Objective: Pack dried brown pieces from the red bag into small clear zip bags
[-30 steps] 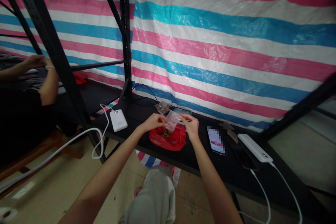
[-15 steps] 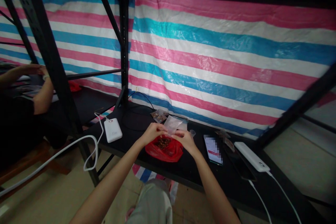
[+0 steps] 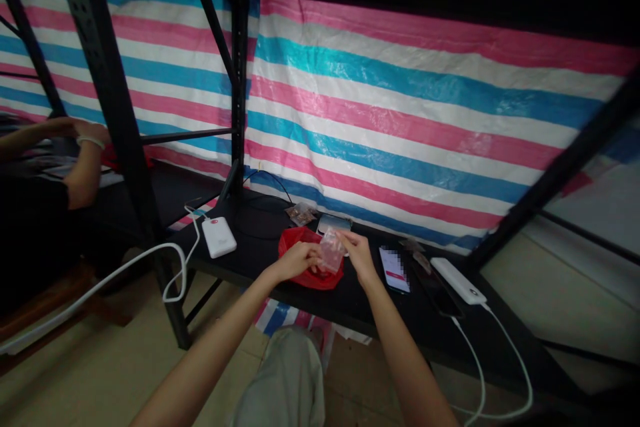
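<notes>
Black table (image 3: 260,260): dark top on a metal rack, front edge runs down-right; far right end fades into shadow.
Co-worker, far L: a forearm (image 3: 83,170) w/ pale wristband at the next bay, partly behind the rack post (image 3: 113,100); what it handles can't be made out.
White power bank (image 3: 219,237): near table's L front corner, cable loops off the edge toward the floor.
Red bag (image 3: 305,257): lies open on table, mid; contents hidden by both hands.
Left hand (image 3: 299,260): over the red bag, fingers pinched on lower L side of the clear pouch.
Clear pouch (image 3: 331,250): small, see-through, held just above the red bag between both hands; contents too blurred to tell.
Right hand (image 3: 356,250): pinching the pouch's upper R edge.
Behind hands: small packet (image 3: 301,213) w/ brown bits, near tarp.
Phone (image 3: 394,269): lit, flat, just R of right hand.
2nd white power bank (image 3: 458,280): further R, cable drops over front edge.
Free room: bare table strip betw. L power bank and red bag.
</notes>
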`<state>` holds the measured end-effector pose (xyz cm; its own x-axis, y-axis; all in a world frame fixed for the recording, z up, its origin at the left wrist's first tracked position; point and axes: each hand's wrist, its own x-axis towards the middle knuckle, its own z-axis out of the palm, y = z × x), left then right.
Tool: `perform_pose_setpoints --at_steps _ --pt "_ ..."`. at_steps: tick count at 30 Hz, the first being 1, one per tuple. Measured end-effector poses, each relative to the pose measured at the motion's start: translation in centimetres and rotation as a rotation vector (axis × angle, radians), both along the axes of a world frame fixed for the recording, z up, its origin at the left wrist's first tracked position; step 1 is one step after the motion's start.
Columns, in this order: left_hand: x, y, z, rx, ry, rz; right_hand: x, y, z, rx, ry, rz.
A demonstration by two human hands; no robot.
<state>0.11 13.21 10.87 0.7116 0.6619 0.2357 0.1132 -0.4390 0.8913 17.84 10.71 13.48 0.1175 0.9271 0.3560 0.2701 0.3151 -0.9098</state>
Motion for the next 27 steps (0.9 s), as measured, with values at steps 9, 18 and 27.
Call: perform_pose_setpoints --at_steps 9,18,27 --pt "0.3 -2.4 -1.1 -0.234 -0.323 -0.041 -3.4 -2.6 -0.5 0.082 -0.111 -0.048" --pt "1.2 -1.9 -5.0 -0.405 -0.456 0.066 -2.9 -1.1 -2.7 0.067 -0.012 0.052" --pt "3.9 4.4 -2.5 -0.001 -0.301 0.301 1.6 4.5 -5.9 -0.097 0.160 -0.040"
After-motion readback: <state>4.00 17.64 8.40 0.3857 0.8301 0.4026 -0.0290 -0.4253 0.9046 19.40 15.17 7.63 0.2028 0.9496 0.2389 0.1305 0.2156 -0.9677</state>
